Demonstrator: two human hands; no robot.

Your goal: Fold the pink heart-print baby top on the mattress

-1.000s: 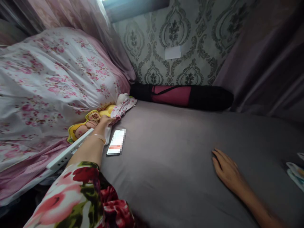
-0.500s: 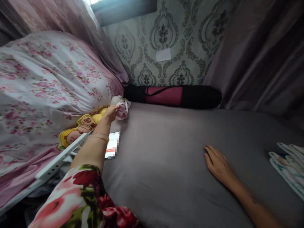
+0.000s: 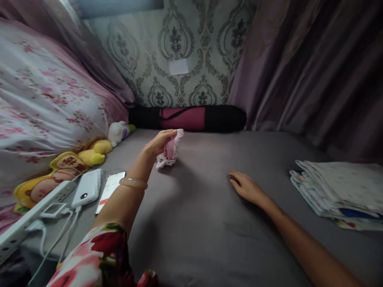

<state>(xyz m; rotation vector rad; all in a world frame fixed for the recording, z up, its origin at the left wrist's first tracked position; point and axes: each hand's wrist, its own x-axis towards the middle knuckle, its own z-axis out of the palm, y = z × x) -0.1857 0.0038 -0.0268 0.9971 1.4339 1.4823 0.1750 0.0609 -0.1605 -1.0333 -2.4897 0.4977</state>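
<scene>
My left hand (image 3: pixel 161 142) is closed on a small pink cloth (image 3: pixel 171 150) with a white frilled edge. The cloth hangs bunched from the fingers, just above the grey bed sheet (image 3: pixel 206 167), and its exact kind is hidden by the folds. My right hand (image 3: pixel 245 187) rests palm down on the sheet, thumb and fingers a little apart, holding nothing. To its right lies a stack of folded, light printed cloths (image 3: pixel 344 187). Under my left forearm, a phone (image 3: pixel 110 187) with a lit screen is partly covered.
On the left are a power strip (image 3: pixel 36 217), a white power bank (image 3: pixel 88 187) with cables, yellow plush toys (image 3: pixel 95 153) and a white plush toy (image 3: pixel 117 132). A black and maroon long bag (image 3: pixel 185 118) lies along the wall. Curtains (image 3: pixel 284 67) hang at the right.
My left hand has carried the pink cloth rightward, away from the plush toys. The view has turned right, bringing more of the folded stack and the power bank into sight. My right hand stays on the sheet.
</scene>
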